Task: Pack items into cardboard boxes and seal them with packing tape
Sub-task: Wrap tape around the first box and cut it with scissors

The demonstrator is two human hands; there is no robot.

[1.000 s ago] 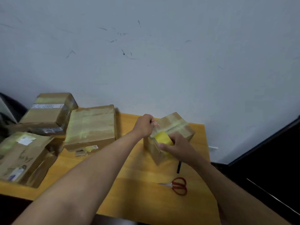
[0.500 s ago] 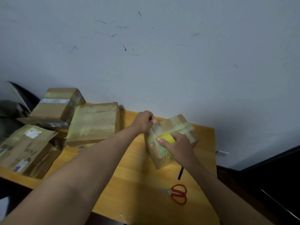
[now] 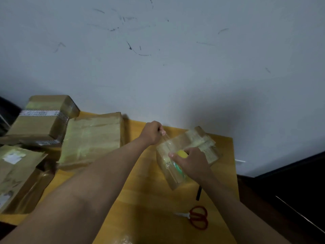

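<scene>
A small cardboard box point(image 3: 202, 140), wrapped in clear tape, stands on the yellow table point(image 3: 140, 191) near the wall. My right hand point(image 3: 191, 162) grips a yellow tape roll point(image 3: 182, 154) pressed against the box's near top edge. My left hand point(image 3: 153, 132) is curled at the box's far left corner and pinches the free end of a clear tape strip point(image 3: 166, 138) that runs from the roll.
Red-handled scissors point(image 3: 197, 217) lie on the table in front of the box, with a black pen point(image 3: 198, 193) just behind them. Three taped boxes point(image 3: 93, 138) point(image 3: 44, 118) point(image 3: 17, 176) crowd the left side. A dark cabinet point(image 3: 290, 191) borders the right.
The view has shifted slightly. My right hand has moved the roll a little down the box's near side while my left hand keeps holding the tape end at the corner.
</scene>
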